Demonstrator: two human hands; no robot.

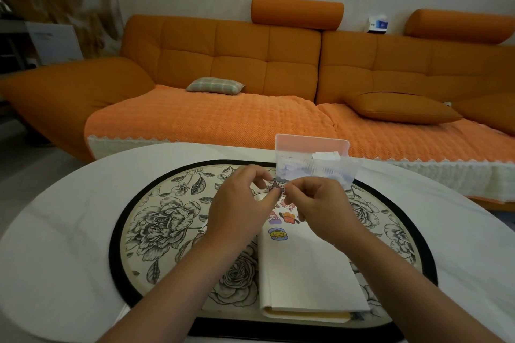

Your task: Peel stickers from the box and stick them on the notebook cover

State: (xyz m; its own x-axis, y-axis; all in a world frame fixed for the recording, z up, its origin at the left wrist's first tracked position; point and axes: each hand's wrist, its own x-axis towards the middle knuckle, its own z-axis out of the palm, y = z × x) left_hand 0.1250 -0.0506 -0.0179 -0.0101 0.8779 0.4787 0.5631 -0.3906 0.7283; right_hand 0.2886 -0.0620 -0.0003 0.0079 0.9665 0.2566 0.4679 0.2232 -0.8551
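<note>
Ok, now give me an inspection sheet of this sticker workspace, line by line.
Surface: oval table in white, floral mat with black border on it.
Job's things: cream notebook lies closed on the mat, several stickers on its far end; open translucent box behind it.
Clutter: small pale scrap by the left hand, unclear.
Grips: left hand and right hand pinch one small sticker between them, above the notebook.
Cables: nothing seen.
Surroundings: orange sofa with cushions behind the table.

Box (320, 171) ahead; free tabletop (69, 217) leftward
</note>
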